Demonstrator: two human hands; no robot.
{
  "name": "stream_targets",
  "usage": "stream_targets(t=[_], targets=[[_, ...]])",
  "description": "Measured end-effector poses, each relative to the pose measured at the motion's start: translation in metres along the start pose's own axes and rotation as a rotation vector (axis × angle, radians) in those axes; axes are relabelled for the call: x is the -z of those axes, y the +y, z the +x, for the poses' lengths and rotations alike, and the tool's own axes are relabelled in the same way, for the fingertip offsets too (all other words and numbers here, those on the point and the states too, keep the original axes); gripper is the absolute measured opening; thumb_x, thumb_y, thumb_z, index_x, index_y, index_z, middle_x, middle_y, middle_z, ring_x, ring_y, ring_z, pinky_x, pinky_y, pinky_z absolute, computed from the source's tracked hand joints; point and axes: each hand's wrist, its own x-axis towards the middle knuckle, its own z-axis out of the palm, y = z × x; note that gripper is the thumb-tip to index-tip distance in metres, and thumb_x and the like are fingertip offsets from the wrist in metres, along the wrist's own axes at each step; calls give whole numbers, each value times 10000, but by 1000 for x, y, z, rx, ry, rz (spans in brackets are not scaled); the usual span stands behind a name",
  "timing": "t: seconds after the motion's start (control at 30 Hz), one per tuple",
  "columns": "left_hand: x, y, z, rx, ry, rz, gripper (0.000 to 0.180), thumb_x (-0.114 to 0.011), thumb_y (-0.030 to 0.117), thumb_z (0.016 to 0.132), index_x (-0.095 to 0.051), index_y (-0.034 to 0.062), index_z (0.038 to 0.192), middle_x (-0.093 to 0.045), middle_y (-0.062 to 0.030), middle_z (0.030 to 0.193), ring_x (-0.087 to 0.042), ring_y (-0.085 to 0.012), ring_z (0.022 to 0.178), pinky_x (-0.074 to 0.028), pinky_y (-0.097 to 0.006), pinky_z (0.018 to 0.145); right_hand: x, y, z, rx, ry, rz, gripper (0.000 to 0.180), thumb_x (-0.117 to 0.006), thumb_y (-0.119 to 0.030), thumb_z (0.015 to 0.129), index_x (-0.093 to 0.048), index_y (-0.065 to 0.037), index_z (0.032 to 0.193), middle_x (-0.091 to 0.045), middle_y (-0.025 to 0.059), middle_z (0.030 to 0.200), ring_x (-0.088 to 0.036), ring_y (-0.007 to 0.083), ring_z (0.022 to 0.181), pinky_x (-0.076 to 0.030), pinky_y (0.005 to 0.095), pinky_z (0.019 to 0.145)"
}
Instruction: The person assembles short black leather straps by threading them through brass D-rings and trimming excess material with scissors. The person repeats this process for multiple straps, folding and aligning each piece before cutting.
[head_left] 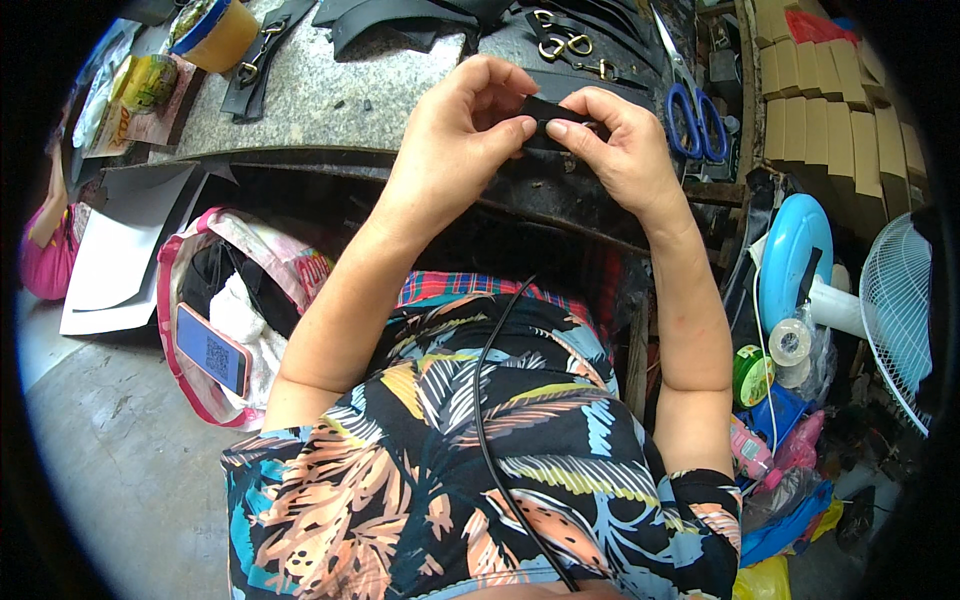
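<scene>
Both hands are raised over the near edge of the worktable, pinching a short black strap (548, 108) between them. My left hand (458, 125) grips one end with thumb and fingers. The other end is in my right hand (632, 150), whose thumb points toward the left one. Fingers partly hide the strap, so its full length cannot be made out. Just beyond my hands lie black straps with brass-coloured metal clips (575, 45). Scissors with blue handles (684, 115) lie on the table to the right of my right hand.
A mottled grey tabletop (330, 100) holds more black strips (400, 22) and an orange tub (222, 38). Stacked cardboard pieces (815, 125) and a blue-and-white fan (800, 265) stand at right. At left, an open bag (185, 370) carries a phone (213, 350).
</scene>
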Motion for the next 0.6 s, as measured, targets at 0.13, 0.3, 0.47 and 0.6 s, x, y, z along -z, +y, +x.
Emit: stream_targets(t=[0.13,0.3,0.47,0.6], targets=[[-4,-2,-1,-75,37,51,281,-695,7,887,-582,36,1142,-641,-16,981,-612,-67,867,-507,-211,692,0,3,-1,-24,7,-10,242,-759,-296,849,-709,-79,944,-677,40,751,-634,130,600,-484,293,583],[-14,-4,-3,-122,88,70,288,-685,-11,878,-580,32,1143,-620,-10,952,-596,-66,837,-503,-211,687,-3,5,-3,-32,65,-85,240,-757,-299,848,-706,-82,938,-678,46,753,-634,122,593,-485,294,579],[-5,-1,1,-37,11,-49,358,-692,-5,878,-583,24,1217,-611,-11,933,-598,-74,830,-507,-212,690,-5,10,0,-3,48,95,211,-757,-254,870,-711,-73,969,-673,26,749,-611,95,597,-478,273,578],[0,0,3,32,-27,-132,389,-704,0,870,-591,15,1242,-613,-13,931,-599,-76,835,-509,-217,708,3,12,0,-1,-58,196,194,-756,-201,891,-716,-40,992,-648,-17,748,-568,50,651,-462,231,601]])
